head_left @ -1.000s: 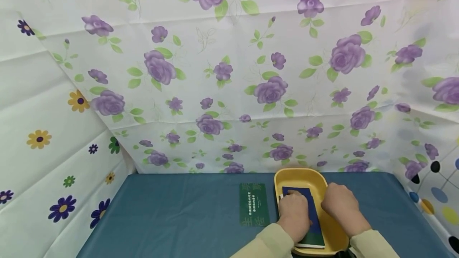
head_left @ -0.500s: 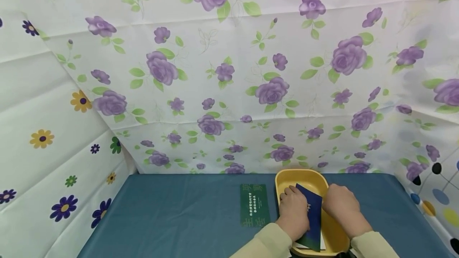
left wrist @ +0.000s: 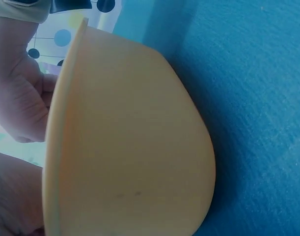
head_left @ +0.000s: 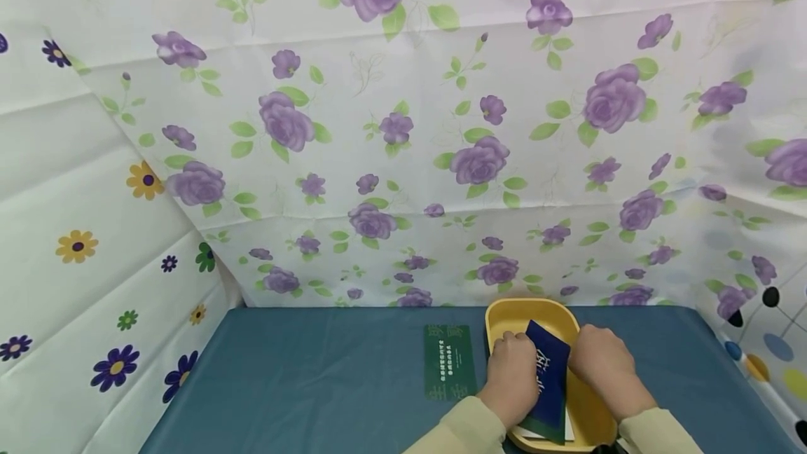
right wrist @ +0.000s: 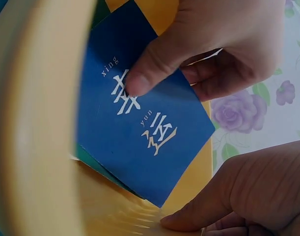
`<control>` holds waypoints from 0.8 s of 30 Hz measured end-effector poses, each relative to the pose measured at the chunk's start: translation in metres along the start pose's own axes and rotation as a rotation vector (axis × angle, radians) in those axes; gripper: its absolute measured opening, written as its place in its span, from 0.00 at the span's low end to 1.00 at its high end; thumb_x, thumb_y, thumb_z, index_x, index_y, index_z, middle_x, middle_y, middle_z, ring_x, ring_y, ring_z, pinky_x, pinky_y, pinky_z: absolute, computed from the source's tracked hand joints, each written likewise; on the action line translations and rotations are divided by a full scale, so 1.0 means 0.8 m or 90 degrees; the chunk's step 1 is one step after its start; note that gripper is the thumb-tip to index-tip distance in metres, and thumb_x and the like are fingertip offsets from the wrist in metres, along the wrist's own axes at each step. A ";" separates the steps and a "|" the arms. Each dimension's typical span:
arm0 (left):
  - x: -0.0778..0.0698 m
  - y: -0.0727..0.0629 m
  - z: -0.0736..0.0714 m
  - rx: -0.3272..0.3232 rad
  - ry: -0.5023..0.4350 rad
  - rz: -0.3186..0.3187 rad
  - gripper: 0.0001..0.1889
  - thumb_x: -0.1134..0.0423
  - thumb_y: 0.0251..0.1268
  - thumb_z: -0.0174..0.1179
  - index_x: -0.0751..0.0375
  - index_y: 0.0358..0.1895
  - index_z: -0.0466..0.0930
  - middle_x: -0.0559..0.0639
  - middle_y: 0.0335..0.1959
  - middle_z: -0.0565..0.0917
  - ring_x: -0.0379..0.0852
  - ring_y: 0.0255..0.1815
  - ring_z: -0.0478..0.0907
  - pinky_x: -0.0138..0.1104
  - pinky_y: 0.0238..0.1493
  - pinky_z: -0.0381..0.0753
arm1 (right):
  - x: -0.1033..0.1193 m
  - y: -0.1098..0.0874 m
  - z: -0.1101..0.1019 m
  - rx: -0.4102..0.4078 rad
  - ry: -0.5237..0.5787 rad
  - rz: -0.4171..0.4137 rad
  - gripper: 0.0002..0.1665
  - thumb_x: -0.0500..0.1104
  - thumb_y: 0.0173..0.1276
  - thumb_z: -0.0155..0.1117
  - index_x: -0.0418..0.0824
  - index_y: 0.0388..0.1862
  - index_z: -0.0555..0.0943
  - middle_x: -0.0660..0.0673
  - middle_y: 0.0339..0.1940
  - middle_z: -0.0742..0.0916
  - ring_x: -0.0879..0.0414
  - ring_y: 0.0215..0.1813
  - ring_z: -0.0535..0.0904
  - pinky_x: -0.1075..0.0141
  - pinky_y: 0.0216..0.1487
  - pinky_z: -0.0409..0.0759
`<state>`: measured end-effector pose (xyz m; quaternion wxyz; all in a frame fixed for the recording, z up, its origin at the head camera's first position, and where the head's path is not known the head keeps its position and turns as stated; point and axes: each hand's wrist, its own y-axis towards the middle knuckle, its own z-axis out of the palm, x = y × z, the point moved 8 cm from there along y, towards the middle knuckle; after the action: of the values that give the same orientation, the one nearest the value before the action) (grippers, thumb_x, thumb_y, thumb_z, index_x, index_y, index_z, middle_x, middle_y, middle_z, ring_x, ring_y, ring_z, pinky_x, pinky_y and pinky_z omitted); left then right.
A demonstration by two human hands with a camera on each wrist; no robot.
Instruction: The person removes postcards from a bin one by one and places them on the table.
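Note:
A yellow plastic basin [head_left: 595, 426] stands at the right of the table. My left hand [head_left: 513, 378] is over its left side, pinching a blue card [head_left: 552, 378] with white lettering. In the right wrist view the thumb presses on the card's printed face [right wrist: 110, 132], with the fingers behind it. The card is tilted inside the basin. Below it shows the edge of a white and green piece [head_left: 569, 433], mostly hidden. My right hand [head_left: 602, 363] grips the basin's right rim, its thumb [right wrist: 181, 219] on the inner side. The left wrist view shows the basin's outer wall [left wrist: 132, 132].
A green card [head_left: 449, 363] with white characters lies on the blue-green tabletop [head_left: 315, 377], just left of the basin. A white flowered sheet [head_left: 403, 160] hangs behind the table, and more printed sheeting closes off both sides.
My left hand has raised the blue card from lying flat to a tilt, turning its lettered face into view. The white edge beneath has come into sight. My right hand stays at the rim.

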<state>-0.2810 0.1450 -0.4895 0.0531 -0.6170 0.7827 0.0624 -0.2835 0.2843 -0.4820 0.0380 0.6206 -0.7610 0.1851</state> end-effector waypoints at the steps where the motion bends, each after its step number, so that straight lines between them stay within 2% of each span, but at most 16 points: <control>1: 0.000 -0.001 -0.002 -0.005 -0.005 0.008 0.12 0.56 0.51 0.68 0.54 0.36 0.79 0.47 0.27 0.77 0.41 0.28 0.76 0.32 0.27 0.78 | 0.000 0.000 0.000 -0.001 -0.002 0.001 0.08 0.35 0.57 0.57 0.30 0.31 0.78 0.40 0.22 0.80 0.49 0.22 0.76 0.57 0.20 0.72; 5: 0.003 -0.006 -0.016 -0.048 -0.028 0.050 0.07 0.56 0.53 0.66 0.52 0.31 0.79 0.44 0.23 0.80 0.40 0.26 0.79 0.32 0.24 0.77 | 0.001 0.000 0.000 -0.002 -0.004 0.004 0.10 0.36 0.55 0.61 0.29 0.33 0.77 0.40 0.23 0.80 0.49 0.23 0.76 0.57 0.20 0.72; 8: 0.009 -0.009 -0.027 -0.074 -0.078 0.061 0.08 0.57 0.52 0.67 0.52 0.28 0.78 0.44 0.22 0.80 0.39 0.25 0.79 0.32 0.24 0.76 | 0.002 -0.001 -0.002 -0.016 -0.008 -0.005 0.09 0.36 0.56 0.59 0.29 0.31 0.77 0.39 0.22 0.81 0.49 0.23 0.76 0.56 0.20 0.72; 14: 0.030 -0.009 -0.038 -0.086 -0.220 0.029 0.06 0.59 0.55 0.66 0.53 0.27 0.79 0.45 0.22 0.82 0.39 0.27 0.81 0.31 0.25 0.77 | 0.003 -0.005 -0.005 -0.026 -0.005 -0.014 0.06 0.36 0.55 0.58 0.32 0.26 0.76 0.41 0.21 0.80 0.50 0.23 0.75 0.57 0.20 0.71; 18: 0.043 -0.009 -0.048 -0.117 -0.294 0.010 0.04 0.61 0.59 0.63 0.53 0.28 0.82 0.46 0.24 0.84 0.38 0.27 0.82 0.29 0.23 0.76 | 0.002 -0.006 -0.003 -0.012 -0.002 -0.012 0.06 0.36 0.55 0.59 0.32 0.28 0.76 0.41 0.21 0.80 0.50 0.23 0.76 0.58 0.19 0.71; 24: 0.065 -0.010 -0.070 -0.155 -0.398 -0.009 0.04 0.59 0.62 0.61 0.51 0.30 0.83 0.44 0.26 0.85 0.34 0.27 0.81 0.26 0.23 0.74 | 0.002 -0.005 -0.004 -0.022 -0.005 -0.023 0.09 0.36 0.54 0.59 0.30 0.31 0.77 0.39 0.23 0.81 0.49 0.23 0.76 0.56 0.20 0.72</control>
<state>-0.2859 0.0839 -0.4430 0.2171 -0.5750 0.7110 0.3415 -0.2807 0.2830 -0.4777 0.0493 0.6341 -0.7530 0.1686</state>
